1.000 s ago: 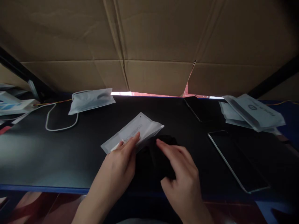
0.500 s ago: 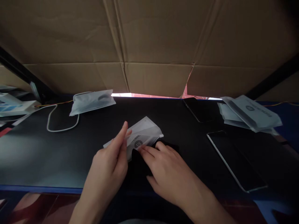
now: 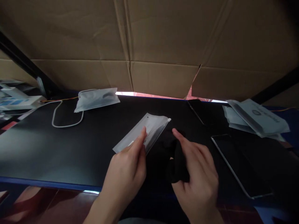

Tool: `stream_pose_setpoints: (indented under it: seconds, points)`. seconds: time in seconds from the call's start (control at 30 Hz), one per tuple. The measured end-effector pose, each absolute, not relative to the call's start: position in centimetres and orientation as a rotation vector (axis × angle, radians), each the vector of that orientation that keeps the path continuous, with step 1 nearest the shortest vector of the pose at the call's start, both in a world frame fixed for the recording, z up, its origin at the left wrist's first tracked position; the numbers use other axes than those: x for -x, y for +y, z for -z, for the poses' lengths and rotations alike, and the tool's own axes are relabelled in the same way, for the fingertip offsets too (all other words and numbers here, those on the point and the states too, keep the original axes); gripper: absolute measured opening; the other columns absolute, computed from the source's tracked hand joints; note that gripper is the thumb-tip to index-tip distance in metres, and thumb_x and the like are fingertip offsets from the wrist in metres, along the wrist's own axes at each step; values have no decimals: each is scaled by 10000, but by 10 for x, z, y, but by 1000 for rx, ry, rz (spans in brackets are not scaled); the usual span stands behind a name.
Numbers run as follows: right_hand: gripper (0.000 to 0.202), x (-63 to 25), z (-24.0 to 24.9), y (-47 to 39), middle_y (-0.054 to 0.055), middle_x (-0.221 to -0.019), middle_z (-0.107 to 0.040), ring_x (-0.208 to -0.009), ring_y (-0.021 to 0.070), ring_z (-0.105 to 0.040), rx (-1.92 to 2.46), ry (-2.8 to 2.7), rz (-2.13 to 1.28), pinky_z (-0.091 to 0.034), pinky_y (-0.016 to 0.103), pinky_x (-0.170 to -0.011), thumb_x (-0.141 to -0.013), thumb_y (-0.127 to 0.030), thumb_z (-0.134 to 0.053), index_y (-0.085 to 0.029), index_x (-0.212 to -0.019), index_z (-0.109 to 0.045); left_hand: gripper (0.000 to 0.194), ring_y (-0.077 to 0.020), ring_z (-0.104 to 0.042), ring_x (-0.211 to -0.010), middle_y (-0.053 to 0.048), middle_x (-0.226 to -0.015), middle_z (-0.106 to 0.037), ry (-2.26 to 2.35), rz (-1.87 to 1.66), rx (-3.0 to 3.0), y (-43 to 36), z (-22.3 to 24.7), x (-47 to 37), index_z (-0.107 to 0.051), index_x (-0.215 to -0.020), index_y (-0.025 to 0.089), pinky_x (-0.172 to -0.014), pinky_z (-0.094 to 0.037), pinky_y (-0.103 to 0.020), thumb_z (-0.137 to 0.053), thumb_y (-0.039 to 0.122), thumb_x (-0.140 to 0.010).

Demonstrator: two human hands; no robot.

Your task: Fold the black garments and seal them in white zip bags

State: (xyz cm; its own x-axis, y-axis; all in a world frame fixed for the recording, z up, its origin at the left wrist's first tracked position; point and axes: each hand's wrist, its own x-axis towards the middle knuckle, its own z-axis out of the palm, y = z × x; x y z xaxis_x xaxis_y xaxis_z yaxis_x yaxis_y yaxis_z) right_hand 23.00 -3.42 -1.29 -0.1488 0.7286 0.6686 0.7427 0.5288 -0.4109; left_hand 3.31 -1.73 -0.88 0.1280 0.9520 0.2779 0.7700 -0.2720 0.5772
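My left hand grips a frosted plastic zip pouch by its near edge, thumb on top. The pouch is tilted over the black table, its white slider at the far right corner. To the right, my right hand is closed around a piece of soft black cloth, which bunches between thumb and fingers. Hand and cloth are apart from the pouch. Against the dark tabletop, the cloth's far outline is hard to make out.
A filled frosted pouch lies at the back left beside a white cable. On the right are a phone, another phone and stacked printed pouches. Cardboard stands behind the table; white boxes sit far left.
My right hand has drawn back from the pouch to the right and now grasps the black cloth. The left hand has shifted right with the pouch; the view has turned slightly.
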Motion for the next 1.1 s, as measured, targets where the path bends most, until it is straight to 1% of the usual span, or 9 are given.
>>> stream_pose_setpoints:
  seconds: [0.2,0.37,0.47,0.53,0.67,0.8,0.93,1.0,1.1]
  points:
    - [713,-213,28,-24,65,-1502,-734,-1092,305,-702,1262,-2223,23,-631,487,-861,-814,90,-509,-127,-1479,-645,572,-193,-825,-808,-22,-970,-849,1566,-903,-1885,-18,5,-31,-537,-1648,233,-735,-661,-290,-432,274,-1088]
    - [544,-206,21,-18,101,-1306,-817,-960,322,-712,1400,-2503,46,-634,496,-746,-851,56,-593,-149,-1332,-741,529,-226,-822,-749,14,-812,-823,1582,-877,-1794,-21,6,-31,-552,-1637,262,-637,-661,-311,-451,380,-1132]
    - [387,-197,12,-15,127,-1078,-836,-900,341,-733,1492,-2482,36,-636,492,-716,-848,14,-675,-161,-1176,-785,512,-282,-851,-1014,-55,-1110,-872,1563,-902,-1891,-22,5,-36,-604,-1599,247,-866,-706,-418,-451,327,-1117]
    - [288,-190,8,-12,138,-943,-814,-803,341,-748,1612,-2416,20,-616,449,-606,-855,-4,-690,-148,-1084,-791,501,-316,-780,-1264,-69,-1350,-812,1538,-916,-1940,-23,3,-39,-633,-1574,251,-1055,-659,-495,-456,303,-1108]
    - [221,-180,8,-6,127,-822,-777,-648,289,-735,1794,-2263,-47,-542,355,-461,-882,13,-640,-149,-956,-771,515,-322,-700,-1390,-36,-1466,-745,1491,-807,-1920,-26,-2,-41,-582,-1612,291,-1069,-663,-513,-423,328,-1124]
    - [229,-179,10,-6,134,-925,-803,-803,309,-747,1759,-2254,-117,-629,409,-595,-917,-21,-636,-169,-1023,-776,524,-315,-704,-1390,-58,-1500,-726,1495,-740,-1986,-26,-6,-37,-554,-1633,283,-1093,-650,-510,-408,401,-1144]
    - [446,-195,15,-19,121,-1252,-799,-1158,359,-703,1503,-2365,-264,-655,550,-953,-902,-50,-647,-181,-1321,-731,483,-343,-691,-1355,-56,-1445,-762,1486,-691,-2144,-12,0,-25,-730,-1465,335,-1145,-576,-650,-379,457,-1156]
    - [549,-206,16,-27,105,-1461,-723,-1429,378,-574,1350,-2405,-408,-557,594,-1168,-906,-84,-644,-166,-1449,-661,486,-376,-609,-1448,-46,-1504,-721,1489,-629,-2169,-3,8,-18,-779,-1388,375,-1193,-484,-744,-359,463,-1162]
    - [557,-219,16,-33,83,-1572,-657,-1621,318,-397,1185,-2451,-569,-320,562,-1375,-973,-196,-627,-151,-1528,-606,464,-430,-290,-1678,-4,-1719,-520,1473,-503,-2176,3,18,-11,-680,-1495,439,-1259,-176,-876,-347,476,-1173]
